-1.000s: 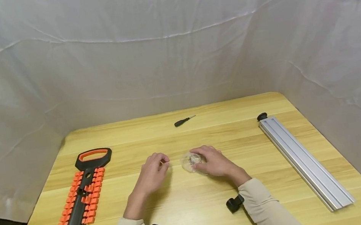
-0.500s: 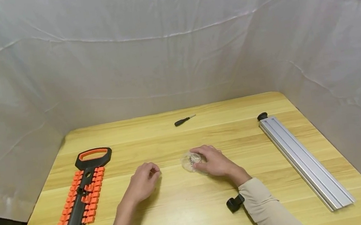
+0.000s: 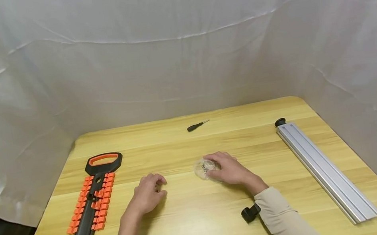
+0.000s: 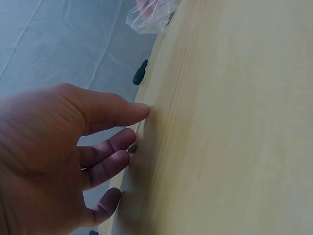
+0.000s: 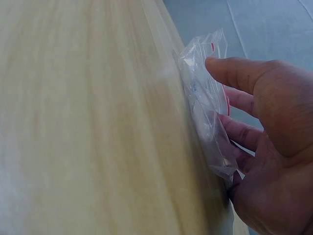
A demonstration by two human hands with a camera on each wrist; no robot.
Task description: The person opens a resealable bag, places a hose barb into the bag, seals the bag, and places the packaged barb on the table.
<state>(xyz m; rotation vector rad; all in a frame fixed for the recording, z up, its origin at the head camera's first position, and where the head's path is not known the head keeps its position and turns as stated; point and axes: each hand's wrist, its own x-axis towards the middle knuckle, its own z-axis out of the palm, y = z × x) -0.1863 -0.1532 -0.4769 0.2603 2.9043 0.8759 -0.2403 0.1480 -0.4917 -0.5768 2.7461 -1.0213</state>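
A clear zip bag [image 5: 208, 117] with a red seal line lies on the table, and small metal pieces [image 3: 205, 167] show inside it in the head view. My right hand [image 3: 230, 168] holds this bag, thumb on one side and fingers on the other. Left of it, my left hand [image 3: 147, 194] is low over the table, fingers loosely bent and thumb apart from them. A small dark metal piece, like a screw [image 4: 132, 148], shows right at the left fingertips in the left wrist view; whether it touches them I cannot tell.
Toward the back lies a small black screwdriver [image 3: 195, 126]. A black and orange rack [image 3: 89, 211] with a loop handle lies at the left. At the right is a long silver aluminium bar [image 3: 326, 172] with a black knob [image 3: 280, 122]. Pale cloth [image 3: 182, 70] hangs around the table.
My left hand has moved left, away from the bag, and its thumb has parted from the fingers. The right hand keeps its place at the bag. The head view has turned slightly left.
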